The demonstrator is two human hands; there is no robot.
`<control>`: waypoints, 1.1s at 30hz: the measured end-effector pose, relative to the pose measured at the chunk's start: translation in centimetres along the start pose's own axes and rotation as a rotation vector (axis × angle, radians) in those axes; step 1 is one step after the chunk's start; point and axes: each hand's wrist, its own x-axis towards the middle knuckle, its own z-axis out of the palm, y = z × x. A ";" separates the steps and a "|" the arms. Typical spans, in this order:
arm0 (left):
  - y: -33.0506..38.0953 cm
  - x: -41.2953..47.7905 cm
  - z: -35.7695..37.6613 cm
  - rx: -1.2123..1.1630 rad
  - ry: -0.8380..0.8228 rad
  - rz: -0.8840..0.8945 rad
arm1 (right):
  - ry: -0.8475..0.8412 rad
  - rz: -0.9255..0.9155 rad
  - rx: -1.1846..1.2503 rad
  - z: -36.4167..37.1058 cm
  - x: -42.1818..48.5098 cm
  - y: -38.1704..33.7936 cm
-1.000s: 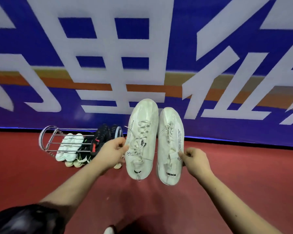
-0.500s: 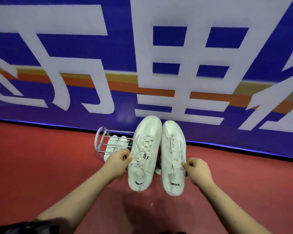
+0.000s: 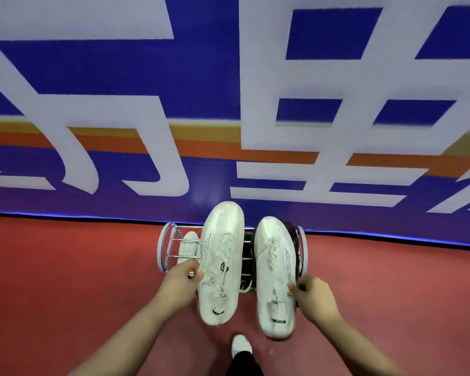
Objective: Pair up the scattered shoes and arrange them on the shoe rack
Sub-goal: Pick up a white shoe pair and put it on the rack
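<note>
Two white lace-up sneakers, one (image 3: 221, 263) at left and one (image 3: 276, 278) at right, are held apart in the air, toes pointing away, laces up, black "DESIGN" print at the heels. Behind them a low wire shoe rack (image 3: 164, 248) with round end hoops is set on the red floor against the wall, loaded with a white shoe (image 3: 188, 246) at its left end and dark shoes (image 3: 247, 264) further right.

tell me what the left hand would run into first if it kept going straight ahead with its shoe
Probably the shoe rack: the left hand, holding a white sneaker, points toward its left end, where another white shoe already sits. Depth is unclear from this one view.
</note>
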 end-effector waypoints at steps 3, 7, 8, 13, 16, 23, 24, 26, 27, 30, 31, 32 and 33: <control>-1.2 4.8 -0.3 0.077 -0.009 -0.004 | -0.020 0.043 -0.006 2.3 3.7 -1.5; -3.8 10.7 0.6 0.129 -0.025 -0.030 | -0.050 0.146 0.016 5.8 8.4 -1.9; -4.7 12.5 1.1 0.135 -0.034 -0.034 | -0.052 0.164 0.009 7.0 9.8 -1.9; -10.2 20.9 3.9 0.167 -0.115 -0.083 | -0.068 0.254 0.005 13.5 16.3 -1.1; -12.7 25.2 6.2 0.189 -0.127 -0.077 | -0.051 0.290 0.022 17.3 19.8 -0.2; -16.4 32.0 10.2 0.203 -0.166 -0.067 | -0.055 0.265 -0.015 23.4 25.9 0.9; -17.0 32.6 10.6 0.172 -0.169 -0.075 | -0.062 0.258 -0.025 23.9 26.5 0.9; -18.2 33.3 11.0 0.109 -0.193 -0.114 | -0.079 0.251 -0.042 25.1 27.6 1.0; -18.8 33.5 11.2 0.084 -0.210 -0.143 | -0.089 0.249 -0.048 25.6 28.1 0.9; -20.3 34.0 12.1 0.103 -0.238 -0.133 | -0.114 0.256 -0.112 27.2 29.3 0.6; -20.6 34.1 12.3 0.097 -0.231 -0.118 | -0.116 0.264 -0.141 27.6 29.5 0.5; -21.0 34.2 12.4 0.083 -0.226 -0.113 | -0.122 0.269 -0.165 27.9 29.7 0.4; -21.3 34.3 12.5 0.075 -0.225 -0.117 | -0.132 0.265 -0.187 28.1 29.8 0.2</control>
